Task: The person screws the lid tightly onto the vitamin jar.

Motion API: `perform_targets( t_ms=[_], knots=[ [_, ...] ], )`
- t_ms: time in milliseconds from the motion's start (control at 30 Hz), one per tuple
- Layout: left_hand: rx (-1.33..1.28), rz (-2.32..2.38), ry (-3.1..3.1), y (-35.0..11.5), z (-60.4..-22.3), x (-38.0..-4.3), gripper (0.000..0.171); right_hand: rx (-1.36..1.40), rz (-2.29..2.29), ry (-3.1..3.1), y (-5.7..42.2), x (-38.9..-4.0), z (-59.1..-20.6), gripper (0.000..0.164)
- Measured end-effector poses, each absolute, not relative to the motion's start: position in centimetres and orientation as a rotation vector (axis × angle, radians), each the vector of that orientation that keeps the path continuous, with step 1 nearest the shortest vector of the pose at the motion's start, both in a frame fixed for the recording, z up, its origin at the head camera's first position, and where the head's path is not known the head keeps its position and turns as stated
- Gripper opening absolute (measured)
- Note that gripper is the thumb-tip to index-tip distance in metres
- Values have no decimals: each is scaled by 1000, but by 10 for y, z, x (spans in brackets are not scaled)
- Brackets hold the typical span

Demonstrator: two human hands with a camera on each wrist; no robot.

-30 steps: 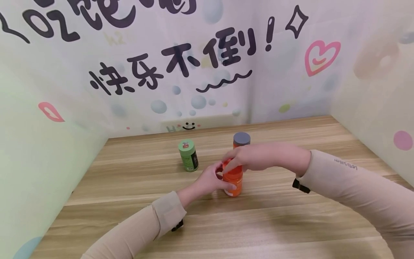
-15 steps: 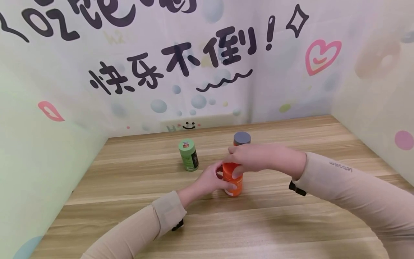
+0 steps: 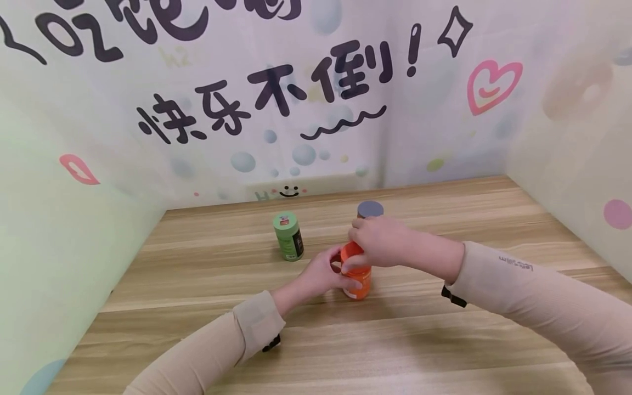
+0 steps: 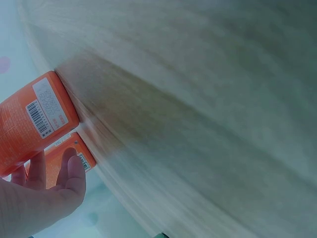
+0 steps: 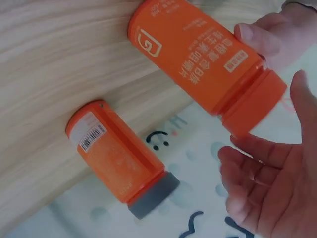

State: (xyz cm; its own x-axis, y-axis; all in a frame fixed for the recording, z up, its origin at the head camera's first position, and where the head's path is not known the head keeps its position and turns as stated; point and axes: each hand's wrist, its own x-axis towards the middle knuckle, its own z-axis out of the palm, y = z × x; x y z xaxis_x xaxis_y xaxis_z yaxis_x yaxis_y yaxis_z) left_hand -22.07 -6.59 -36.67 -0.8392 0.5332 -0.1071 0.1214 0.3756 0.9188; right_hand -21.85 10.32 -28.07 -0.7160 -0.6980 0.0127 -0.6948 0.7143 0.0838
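Note:
An orange bottle (image 5: 198,54) with a matching orange cap (image 5: 255,104) stands upright on the table. My left hand (image 3: 321,271) grips its body from the left, thumb across the front. My right hand (image 3: 382,241) is over the cap. In the right wrist view, the right hand's fingers (image 5: 257,173) are loosely bent, the index fingertip right at the cap's edge. A narrow gap shows between the thumb and the cap. Just behind stands a second orange bottle (image 5: 119,153) with a grey cap (image 3: 370,209), mostly hidden by my right hand in the head view.
A green bottle (image 3: 288,238) stands on the wood-grain table (image 3: 222,247), left of the orange ones. A white printed backdrop (image 3: 222,164) rises behind the table, with side panels at left and right.
My right hand has shifted around the cap, its thumb swinging left across the front, so more of the cap's top shows. The left hand and the bottles have stayed put.

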Motion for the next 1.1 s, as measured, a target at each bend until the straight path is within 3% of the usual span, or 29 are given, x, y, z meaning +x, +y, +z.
perform_targets(
  t_ms=[133, 267, 433, 700, 1100],
  knots=[
    [560, 1458, 2256, -65, -367, -221, 60, 1478, 86, -2824, 114, -224, -267, 39],
    [539, 1452, 2253, -65, -366, -220, 62, 1722, 236, -2945, 122, -229, -255, 50],
    [521, 1453, 2244, -64, -365, -220, 64, 1813, 167, -3016, 122, -230, -257, 53],
    [531, 1457, 2242, -64, -365, -220, 61, 1786, 90, -2950, 117, -228, -262, 43],
    [529, 1466, 2229, -65, -365, -220, 61, 1458, -268, -3047, 105, -219, -266, 40]
  ],
)
